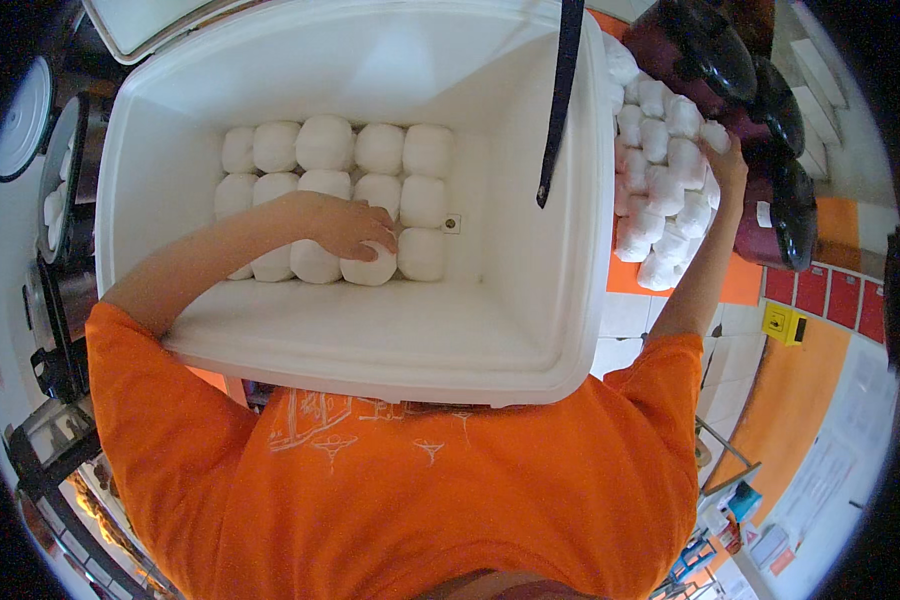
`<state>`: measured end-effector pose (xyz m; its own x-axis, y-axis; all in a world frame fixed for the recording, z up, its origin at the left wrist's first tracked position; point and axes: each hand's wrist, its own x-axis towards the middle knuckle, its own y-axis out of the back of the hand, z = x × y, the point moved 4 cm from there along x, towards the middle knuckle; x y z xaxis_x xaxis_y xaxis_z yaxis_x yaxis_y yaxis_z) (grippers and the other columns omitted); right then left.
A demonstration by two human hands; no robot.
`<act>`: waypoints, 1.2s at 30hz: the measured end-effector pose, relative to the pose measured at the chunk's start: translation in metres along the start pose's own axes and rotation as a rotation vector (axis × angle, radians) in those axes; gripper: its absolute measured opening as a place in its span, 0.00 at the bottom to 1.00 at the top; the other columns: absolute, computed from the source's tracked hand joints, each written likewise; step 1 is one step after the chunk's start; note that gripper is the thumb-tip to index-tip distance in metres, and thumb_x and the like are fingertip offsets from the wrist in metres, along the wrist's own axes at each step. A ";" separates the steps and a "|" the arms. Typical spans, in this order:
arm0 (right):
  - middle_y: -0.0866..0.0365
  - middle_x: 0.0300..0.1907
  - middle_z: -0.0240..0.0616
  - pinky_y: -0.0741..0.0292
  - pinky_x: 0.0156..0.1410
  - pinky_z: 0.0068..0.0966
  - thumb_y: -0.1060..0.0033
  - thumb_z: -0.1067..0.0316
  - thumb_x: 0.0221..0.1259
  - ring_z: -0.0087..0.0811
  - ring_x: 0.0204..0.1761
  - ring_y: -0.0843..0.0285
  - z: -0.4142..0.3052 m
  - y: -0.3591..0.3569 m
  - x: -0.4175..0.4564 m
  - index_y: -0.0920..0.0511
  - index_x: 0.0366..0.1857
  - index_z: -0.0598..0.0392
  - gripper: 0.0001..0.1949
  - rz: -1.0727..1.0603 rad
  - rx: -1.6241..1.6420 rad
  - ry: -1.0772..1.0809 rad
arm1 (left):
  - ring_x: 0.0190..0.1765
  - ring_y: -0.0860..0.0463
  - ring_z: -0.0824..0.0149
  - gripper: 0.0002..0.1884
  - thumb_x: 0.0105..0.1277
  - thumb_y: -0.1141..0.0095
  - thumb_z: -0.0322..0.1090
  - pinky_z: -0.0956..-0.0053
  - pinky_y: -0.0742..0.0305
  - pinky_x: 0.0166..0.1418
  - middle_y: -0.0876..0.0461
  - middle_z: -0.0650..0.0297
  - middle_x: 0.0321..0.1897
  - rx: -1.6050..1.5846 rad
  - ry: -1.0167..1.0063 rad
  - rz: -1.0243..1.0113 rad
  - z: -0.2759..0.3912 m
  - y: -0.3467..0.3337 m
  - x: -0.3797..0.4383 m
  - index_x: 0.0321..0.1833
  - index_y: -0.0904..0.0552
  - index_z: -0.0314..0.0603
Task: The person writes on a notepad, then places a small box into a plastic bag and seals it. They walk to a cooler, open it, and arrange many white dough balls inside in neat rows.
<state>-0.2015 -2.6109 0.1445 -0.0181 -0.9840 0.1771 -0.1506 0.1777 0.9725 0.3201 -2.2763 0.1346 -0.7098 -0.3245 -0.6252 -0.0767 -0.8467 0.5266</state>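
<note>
A deep white cooler box [525,322] stands before me with its lid raised. On its floor sit rows of white, rounded bundles [424,150], packed side by side. My left hand [352,229] reaches in, its fingers curled over a white bundle [371,266] in the row nearest me. To the right of the box, many smaller white wrapped bundles [664,187] are heaped on an orange surface. At that heap's right edge my right hand [727,161] has its fingers on a small white bundle [715,136].
Dark maroon pots with black lids [780,217] stand beyond the heap at right. A black strap [560,105] hangs over the box's right side. Large pots [82,150] stand at far left. A yellow box [782,324] sits by red panels at right.
</note>
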 end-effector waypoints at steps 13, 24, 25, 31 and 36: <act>0.34 0.66 0.51 0.31 0.66 0.38 0.32 0.54 0.45 0.44 0.62 0.29 -0.262 0.226 -0.173 0.35 0.66 0.62 0.41 0.273 0.916 0.842 | 0.60 0.24 0.62 0.31 0.71 0.51 0.55 0.66 0.29 0.66 0.28 0.58 0.60 -1.268 -0.354 0.568 0.099 0.155 -0.053 0.66 0.32 0.38; 0.32 0.62 0.42 0.25 0.57 0.31 0.27 0.67 0.46 0.36 0.58 0.27 -0.296 0.195 -0.207 0.28 0.60 0.57 0.32 0.061 0.824 0.934 | 0.56 0.22 0.57 0.37 0.51 0.28 0.50 0.62 0.27 0.60 0.23 0.56 0.55 -0.516 0.170 0.537 0.006 0.114 -0.028 0.60 0.27 0.39; 0.32 0.61 0.43 0.24 0.56 0.31 0.28 0.67 0.47 0.37 0.57 0.27 -0.281 0.195 -0.205 0.27 0.59 0.56 0.30 0.076 0.878 0.871 | 0.57 0.23 0.56 0.36 0.50 0.28 0.48 0.62 0.28 0.61 0.24 0.56 0.56 -0.460 0.149 0.457 -0.005 0.105 -0.021 0.60 0.28 0.40; 0.31 0.59 0.43 0.23 0.54 0.30 0.34 0.69 0.54 0.37 0.55 0.25 -0.204 0.167 -0.200 0.25 0.55 0.54 0.22 0.120 0.852 0.499 | 0.60 0.26 0.52 0.33 0.48 0.26 0.35 0.58 0.31 0.62 0.24 0.56 0.56 -0.206 0.088 0.112 -0.056 0.071 0.009 0.58 0.27 0.48; 0.29 0.56 0.43 0.23 0.53 0.32 0.36 0.67 0.59 0.39 0.53 0.25 -0.148 0.146 -0.185 0.24 0.54 0.53 0.18 0.221 0.413 0.347 | 0.60 0.26 0.52 0.33 0.47 0.29 0.28 0.57 0.31 0.63 0.23 0.59 0.56 0.038 0.017 0.079 -0.055 0.074 0.017 0.59 0.27 0.50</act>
<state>-0.0734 -2.4016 0.2758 0.2212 -0.8512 0.4760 -0.5544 0.2918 0.7794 0.3404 -2.3676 0.1309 -0.7025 -0.3974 -0.5904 -0.0473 -0.8016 0.5959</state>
